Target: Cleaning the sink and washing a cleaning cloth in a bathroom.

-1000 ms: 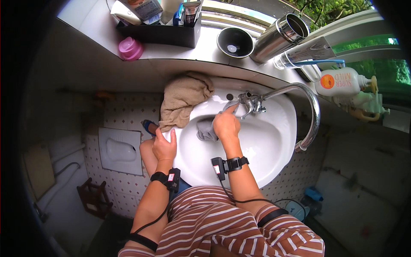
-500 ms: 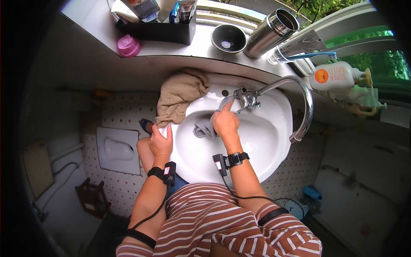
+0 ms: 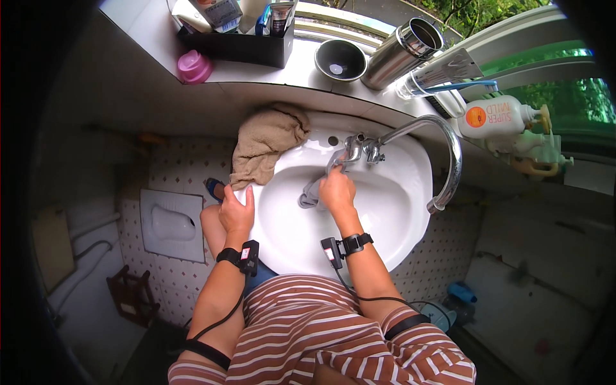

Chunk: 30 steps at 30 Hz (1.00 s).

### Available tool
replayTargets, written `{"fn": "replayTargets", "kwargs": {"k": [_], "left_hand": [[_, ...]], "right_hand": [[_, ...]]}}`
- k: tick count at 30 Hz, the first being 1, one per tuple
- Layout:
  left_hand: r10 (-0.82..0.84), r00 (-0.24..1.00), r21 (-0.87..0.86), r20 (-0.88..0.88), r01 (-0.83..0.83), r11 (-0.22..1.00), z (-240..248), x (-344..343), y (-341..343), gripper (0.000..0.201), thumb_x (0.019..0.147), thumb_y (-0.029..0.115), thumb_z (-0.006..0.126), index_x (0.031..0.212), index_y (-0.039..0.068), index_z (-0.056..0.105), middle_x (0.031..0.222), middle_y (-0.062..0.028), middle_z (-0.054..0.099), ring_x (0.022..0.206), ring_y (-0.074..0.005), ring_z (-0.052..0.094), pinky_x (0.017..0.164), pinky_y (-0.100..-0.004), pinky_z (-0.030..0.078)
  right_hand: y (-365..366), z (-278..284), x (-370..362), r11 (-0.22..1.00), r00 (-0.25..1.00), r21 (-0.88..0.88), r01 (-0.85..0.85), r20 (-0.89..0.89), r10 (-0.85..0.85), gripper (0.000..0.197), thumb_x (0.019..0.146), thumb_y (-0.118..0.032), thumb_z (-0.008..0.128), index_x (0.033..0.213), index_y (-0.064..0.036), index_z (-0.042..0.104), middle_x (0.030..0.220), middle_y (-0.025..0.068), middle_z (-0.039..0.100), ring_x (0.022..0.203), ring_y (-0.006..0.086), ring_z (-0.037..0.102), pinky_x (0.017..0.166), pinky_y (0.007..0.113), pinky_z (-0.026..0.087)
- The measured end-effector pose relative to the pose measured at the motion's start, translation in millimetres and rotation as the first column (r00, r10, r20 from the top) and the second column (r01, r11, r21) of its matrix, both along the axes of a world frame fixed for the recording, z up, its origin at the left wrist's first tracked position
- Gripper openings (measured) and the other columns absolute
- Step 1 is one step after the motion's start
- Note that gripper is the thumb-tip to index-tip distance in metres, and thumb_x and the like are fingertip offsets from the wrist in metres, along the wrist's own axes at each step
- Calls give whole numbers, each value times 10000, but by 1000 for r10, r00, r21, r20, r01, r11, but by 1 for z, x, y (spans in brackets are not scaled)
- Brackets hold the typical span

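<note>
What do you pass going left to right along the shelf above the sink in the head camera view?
Pink cap → black organizer box → dark metal bowl → steel tumbler → white lotion bottle.

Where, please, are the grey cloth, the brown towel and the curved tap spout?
grey cloth (image 3: 312,194): head view, its hanging end.
brown towel (image 3: 266,141): head view, its middle fold.
curved tap spout (image 3: 453,149): head view, its bend.

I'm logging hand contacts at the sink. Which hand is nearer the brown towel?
Left. The left hand rests on the basin rim just below the brown towel. The right hand is farther right, holding a grey cloth at the tap.
</note>
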State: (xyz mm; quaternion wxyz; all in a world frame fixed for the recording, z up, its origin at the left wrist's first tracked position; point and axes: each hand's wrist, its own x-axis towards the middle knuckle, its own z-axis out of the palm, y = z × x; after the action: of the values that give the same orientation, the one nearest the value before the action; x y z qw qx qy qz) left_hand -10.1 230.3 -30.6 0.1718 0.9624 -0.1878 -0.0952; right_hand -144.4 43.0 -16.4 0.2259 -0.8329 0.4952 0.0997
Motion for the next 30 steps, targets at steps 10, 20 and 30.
{"fn": "replayTargets", "kwargs": {"k": [10,20,30], "left_hand": [[10,1000,2,18,-10,1000,-3,-1,4,505,807,443,535,1076,22,465,845,-231,611,750,-412,589,649,-479,465],[6,1000,23,7,-6,1000,-10,2,7,550,818,445,530,1141,6,455,804,-268,606,733,-429,583,641,-476,458],[-2,1000,17,-16,3,1000,14,-8,-13,536,849,431,493,1118,-31,458,866,-301,595,812,-457,570,696,-472,455]], "right_hand": [[-39,-1,-40,986,967,109,124,211,-145,669,724,-142,512,1333,-56,246,846,261,605,786,436,571,715,489,448],[-26,21,-38,979,990,176,106,70,-120,833,709,-128,531,1414,-126,86,824,235,619,762,392,598,704,446,470],[-51,13,-29,983,984,87,164,50,-168,799,721,-54,480,1416,-121,91,806,239,625,748,385,612,668,456,481]]}}
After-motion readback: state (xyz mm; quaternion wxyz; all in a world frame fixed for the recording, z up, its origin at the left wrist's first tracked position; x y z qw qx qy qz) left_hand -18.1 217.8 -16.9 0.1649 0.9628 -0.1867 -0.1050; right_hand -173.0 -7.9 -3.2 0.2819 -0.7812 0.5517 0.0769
